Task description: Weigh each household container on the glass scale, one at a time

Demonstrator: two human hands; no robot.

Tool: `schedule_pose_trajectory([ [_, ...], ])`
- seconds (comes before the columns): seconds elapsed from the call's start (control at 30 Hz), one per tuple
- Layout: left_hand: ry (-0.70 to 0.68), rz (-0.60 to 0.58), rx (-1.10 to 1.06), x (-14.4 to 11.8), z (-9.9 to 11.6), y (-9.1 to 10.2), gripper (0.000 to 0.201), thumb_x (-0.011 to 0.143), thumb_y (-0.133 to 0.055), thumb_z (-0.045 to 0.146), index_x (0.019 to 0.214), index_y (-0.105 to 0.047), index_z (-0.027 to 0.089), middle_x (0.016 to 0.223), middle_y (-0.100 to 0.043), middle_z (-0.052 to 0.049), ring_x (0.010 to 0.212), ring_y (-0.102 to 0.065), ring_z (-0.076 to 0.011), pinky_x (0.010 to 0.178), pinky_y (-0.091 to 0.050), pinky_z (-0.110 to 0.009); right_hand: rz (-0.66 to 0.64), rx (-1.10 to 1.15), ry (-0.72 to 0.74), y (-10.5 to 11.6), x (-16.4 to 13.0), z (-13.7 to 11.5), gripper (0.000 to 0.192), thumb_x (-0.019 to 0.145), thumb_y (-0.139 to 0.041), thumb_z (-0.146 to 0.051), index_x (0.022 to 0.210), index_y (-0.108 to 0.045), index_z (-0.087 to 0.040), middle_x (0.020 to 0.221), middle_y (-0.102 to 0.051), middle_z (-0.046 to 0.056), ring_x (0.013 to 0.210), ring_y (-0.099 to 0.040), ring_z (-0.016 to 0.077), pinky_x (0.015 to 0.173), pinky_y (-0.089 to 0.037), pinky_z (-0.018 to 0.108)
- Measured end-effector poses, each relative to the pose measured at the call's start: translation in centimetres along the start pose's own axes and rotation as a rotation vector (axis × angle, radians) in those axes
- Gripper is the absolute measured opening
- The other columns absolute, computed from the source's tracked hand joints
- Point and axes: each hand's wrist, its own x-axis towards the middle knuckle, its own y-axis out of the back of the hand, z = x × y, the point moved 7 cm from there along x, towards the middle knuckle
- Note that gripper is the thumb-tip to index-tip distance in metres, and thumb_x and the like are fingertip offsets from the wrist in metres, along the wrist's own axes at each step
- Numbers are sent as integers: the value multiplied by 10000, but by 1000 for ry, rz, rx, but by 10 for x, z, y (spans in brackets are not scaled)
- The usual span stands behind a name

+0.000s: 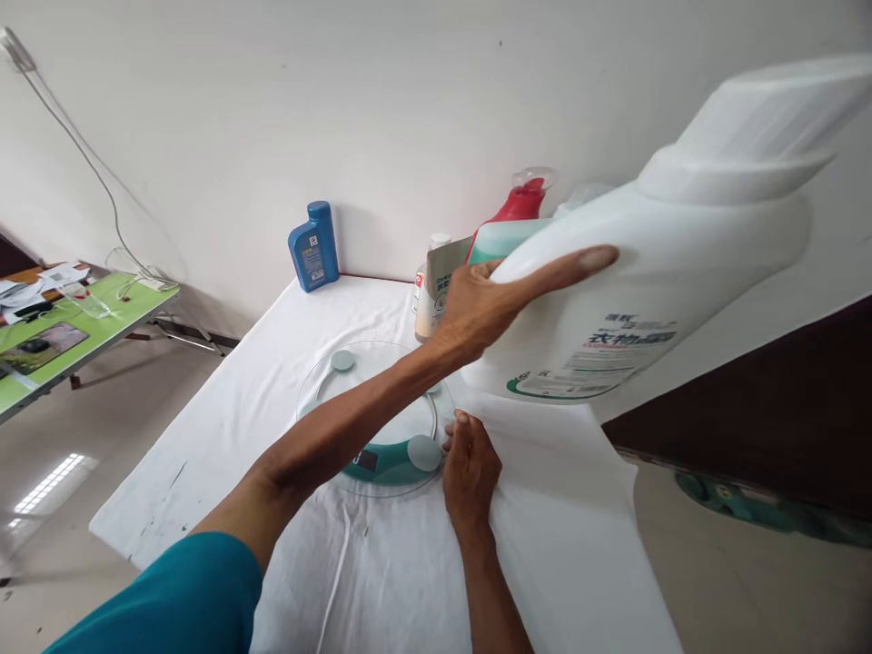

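Note:
My left hand [487, 304] grips a large white laundry detergent bottle [647, 272] by its lower side, thumb across the label. The bottle is raised and tilted, its cap toward the upper right. Below my left arm, a round glass scale [388, 459] with green pads and a small display lies on the white cloth, partly hidden by the forearm. At the scale's right rim, my right hand [472, 468] rests with its fingers curled; I cannot tell whether it touches the glass. Nothing shows in it.
A blue bottle [314, 247] stands at the table's back left corner. Behind my left hand are a red bottle [514, 207], a beige container [446, 272] and others partly hidden. A green table [129, 300] with papers and a mouse is at the left. The wall borders the back.

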Motion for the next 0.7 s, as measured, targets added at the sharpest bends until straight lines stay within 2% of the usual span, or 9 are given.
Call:
schedule_pose_trajectory([
  [0.13, -105, 47, 46, -10, 40, 47, 613, 728, -795, 737, 838, -580, 173, 759, -570, -41, 773, -636, -203, 634, -531, -364, -14, -3, -6, -2, 1, 1, 579, 1002, -295, -710, 894, -598, -229, 928, -720, 127, 835, -654, 266, 796, -472, 379],
  [0.27, -226, 128, 120, -46, 83, 97, 641, 744, -763, 767, 820, -552, 167, 703, -476, -24, 709, -594, -173, 581, -484, -321, -4, -22, 32, -4, 5, 2, 604, 983, -267, -733, 887, -588, -230, 877, -710, 123, 806, -643, 270, 783, -471, 392],
  [0.37, -235, 195, 166, -77, 100, 130, 673, 704, -775, 793, 738, -498, 180, 635, -396, -4, 622, -525, -136, 524, -418, -292, 5, -48, 40, -5, 7, 3, 630, 973, -243, -742, 904, -596, -225, 880, -712, 120, 791, -636, 265, 774, -467, 394],
  [0.53, -199, 175, 100, -110, 98, 161, 734, 586, -842, 772, 609, -374, 206, 545, -299, 43, 495, -280, -54, 461, -236, -272, 1, -37, 42, -5, 6, 0, 623, 961, -262, -742, 881, -601, -226, 856, -715, 110, 754, -634, 254, 764, -475, 395],
  [0.7, -149, 187, 52, -114, 77, 181, 684, 583, -855, 712, 590, -395, 207, 532, -294, 55, 481, -244, -49, 465, -203, -273, -4, -25, 27, -3, 5, -7, 627, 937, -281, -773, 845, -591, -236, 820, -715, 98, 708, -630, 247, 758, -482, 395],
])
